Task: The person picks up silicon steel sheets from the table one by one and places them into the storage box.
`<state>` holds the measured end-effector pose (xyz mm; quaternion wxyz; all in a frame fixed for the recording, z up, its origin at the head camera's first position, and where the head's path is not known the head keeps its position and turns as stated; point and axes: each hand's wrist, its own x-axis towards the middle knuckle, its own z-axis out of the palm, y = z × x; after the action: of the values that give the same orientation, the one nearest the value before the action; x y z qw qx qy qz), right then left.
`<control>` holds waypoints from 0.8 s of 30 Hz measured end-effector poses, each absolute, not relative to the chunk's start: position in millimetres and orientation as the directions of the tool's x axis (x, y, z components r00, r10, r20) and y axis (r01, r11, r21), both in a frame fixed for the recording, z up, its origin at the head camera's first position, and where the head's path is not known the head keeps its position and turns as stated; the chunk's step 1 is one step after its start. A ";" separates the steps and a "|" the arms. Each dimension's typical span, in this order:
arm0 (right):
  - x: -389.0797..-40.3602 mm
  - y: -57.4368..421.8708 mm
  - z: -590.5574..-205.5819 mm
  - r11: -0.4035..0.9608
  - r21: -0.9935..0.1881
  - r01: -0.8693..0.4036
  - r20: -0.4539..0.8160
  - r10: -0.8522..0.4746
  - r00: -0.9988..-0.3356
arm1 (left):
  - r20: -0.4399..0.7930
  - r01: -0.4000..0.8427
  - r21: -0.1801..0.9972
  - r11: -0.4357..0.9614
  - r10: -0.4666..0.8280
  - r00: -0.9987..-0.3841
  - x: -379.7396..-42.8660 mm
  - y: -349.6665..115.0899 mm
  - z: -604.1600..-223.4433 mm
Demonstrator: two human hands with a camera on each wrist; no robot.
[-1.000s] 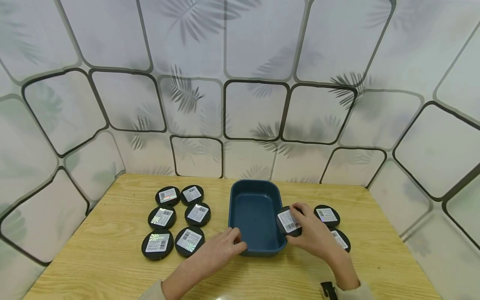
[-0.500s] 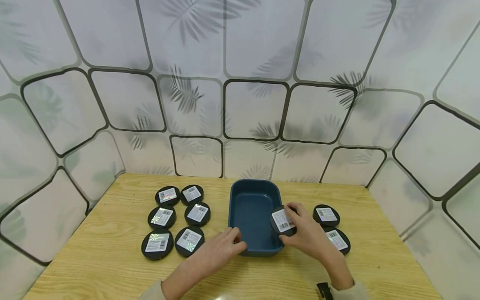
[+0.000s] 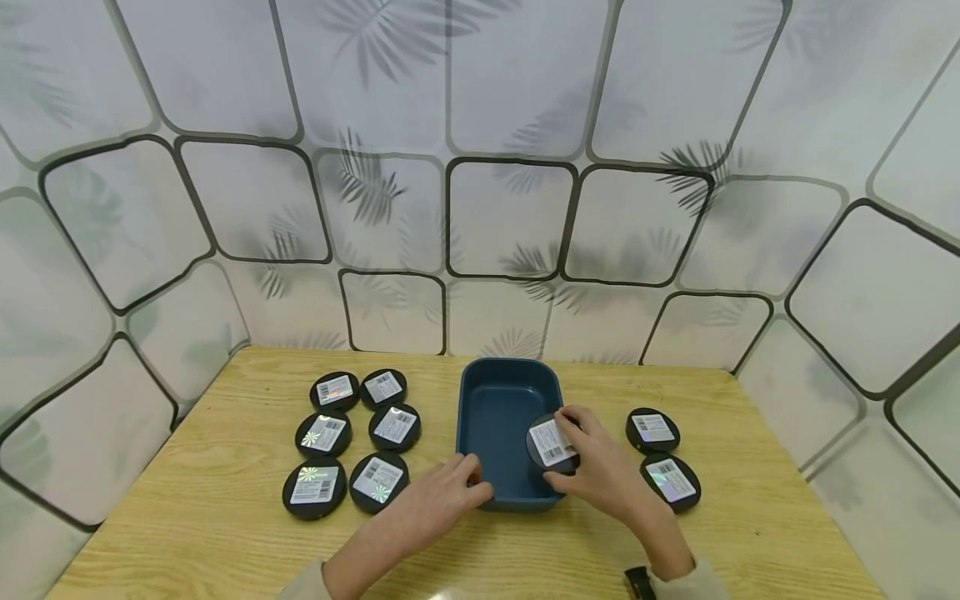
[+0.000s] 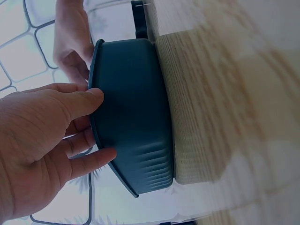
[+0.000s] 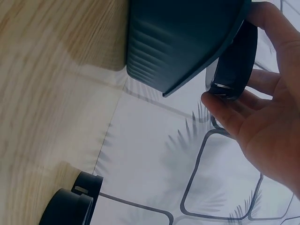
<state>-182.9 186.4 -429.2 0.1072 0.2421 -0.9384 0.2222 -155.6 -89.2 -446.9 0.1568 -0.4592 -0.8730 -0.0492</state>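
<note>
A dark blue rectangular bin point(image 3: 510, 492) stands in the middle of the wooden table. My left hand point(image 3: 442, 500) holds its near left rim; in the left wrist view the thumb point(image 4: 93, 97) lies on the outer wall with other fingers over the edge. My right hand point(image 3: 600, 475) pinches a round black container point(image 3: 551, 443), white barcode label facing up, over the bin's right side. Seen from the right wrist, that round container point(image 5: 236, 63) is tilted just above the rim, thumb and fingers at its edges.
Several matching round black containers point(image 3: 323, 433) with white labels lie in two columns left of the bin. Two more, a far one point(image 3: 652, 429) and a near one point(image 3: 671, 482), lie to the right. A patterned curtain point(image 3: 510, 217) encloses the table's back and sides.
My right hand has carried the round black container leftward, from the bin's right rim to over its inside. My left hand has stayed on the rim.
</note>
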 end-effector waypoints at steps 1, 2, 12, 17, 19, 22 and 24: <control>-183.2 185.6 -429.9 0.783 -0.368 -0.501 0.306 -0.407 -0.861 | 0.323 0.818 -0.060 0.572 0.787 -0.526 -155.6 -89.3 -447.0; -183.2 185.0 -430.4 0.779 -0.375 -0.503 0.304 -0.409 -0.860 | 0.326 0.819 -0.061 0.570 0.787 -0.524 -155.6 -89.3 -447.0; -182.1 180.3 -431.9 0.763 -0.395 -0.512 0.275 -0.434 -0.858 | 0.307 0.814 -0.056 0.578 0.786 -0.537 -154.2 -88.3 -445.5; -183.0 177.9 -432.9 0.760 -0.384 -0.525 0.281 -0.445 -0.850 | 0.277 0.810 -0.048 0.585 0.787 -0.552 -155.0 -88.0 -445.1; -183.6 177.2 -433.7 0.755 -0.385 -0.531 0.288 -0.448 -0.846 | 0.268 0.810 -0.046 0.585 0.788 -0.554 -155.6 -88.2 -445.1; -184.6 175.5 -435.0 0.750 -0.385 -0.537 0.290 -0.455 -0.842 | 0.259 0.811 -0.042 0.584 0.790 -0.555 -156.2 -88.6 -444.9; -185.7 174.0 -435.9 0.750 -0.383 -0.540 0.284 -0.460 -0.841 | 0.259 0.813 -0.040 0.581 0.792 -0.553 -156.5 -88.8 -445.1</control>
<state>-185.7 174.0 -435.9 0.0858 0.2684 -0.9314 0.2304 -156.5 -88.8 -445.1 0.1255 -0.4558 -0.8802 -0.0422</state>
